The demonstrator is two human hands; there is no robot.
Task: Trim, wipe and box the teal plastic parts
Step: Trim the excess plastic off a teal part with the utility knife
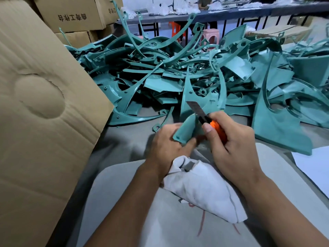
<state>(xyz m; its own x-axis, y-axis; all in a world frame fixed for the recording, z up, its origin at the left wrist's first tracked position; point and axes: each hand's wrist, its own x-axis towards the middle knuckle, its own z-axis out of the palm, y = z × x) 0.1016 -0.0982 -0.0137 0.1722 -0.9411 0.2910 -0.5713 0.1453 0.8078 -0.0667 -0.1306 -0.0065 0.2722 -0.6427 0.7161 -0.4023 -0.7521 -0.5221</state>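
Your left hand (166,139) grips a small teal part (185,130) from below, just in front of you over the grey counter (124,139). Your right hand (229,139) is curled round an orange knife (216,127), its blade (194,107) laid against the part's upper edge. A white cloth (204,189) lies between your wrists. The teal pile (178,72) sits beyond; a cardboard box (41,104) stands left.

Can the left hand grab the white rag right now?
Probably not yet. The left hand already holds a teal part, so its fingers are busy. The rag lies just under both wrists, with nothing on top.
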